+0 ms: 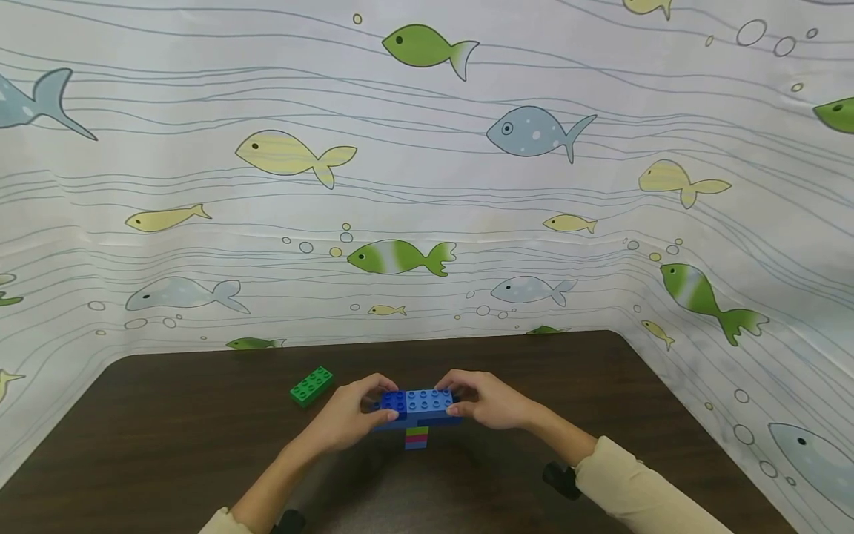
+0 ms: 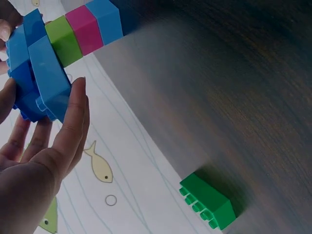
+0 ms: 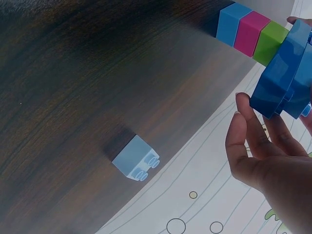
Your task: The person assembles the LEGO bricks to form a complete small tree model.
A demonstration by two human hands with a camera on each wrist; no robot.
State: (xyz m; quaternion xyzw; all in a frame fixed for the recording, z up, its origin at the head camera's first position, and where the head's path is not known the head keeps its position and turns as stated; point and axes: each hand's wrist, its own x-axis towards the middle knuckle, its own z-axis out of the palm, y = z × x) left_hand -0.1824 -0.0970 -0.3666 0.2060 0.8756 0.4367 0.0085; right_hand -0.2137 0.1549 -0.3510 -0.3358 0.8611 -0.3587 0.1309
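A small tower of building bricks stands between both hands in the head view. Its narrow stem has a blue brick [image 1: 416, 445], a magenta brick [image 2: 84, 30] and a lime green brick [image 3: 269, 43], with wider blue bricks across the top. My left hand [image 1: 350, 411] grips the dark blue brick [image 1: 394, 401] at the top left, thumb in front and fingers behind. At the right end, my right hand [image 1: 497, 400] pinches the light blue brick [image 1: 430, 400] between its thumb at the front and fingers at the back.
A green eight-stud brick [image 1: 311, 386] lies on the dark wooden table [image 1: 200, 430], left of the tower. In the right wrist view a pale blue brick [image 3: 135, 157] lies near the table's edge. A fish-patterned sheet [image 1: 427, 185] hangs around the back and sides.
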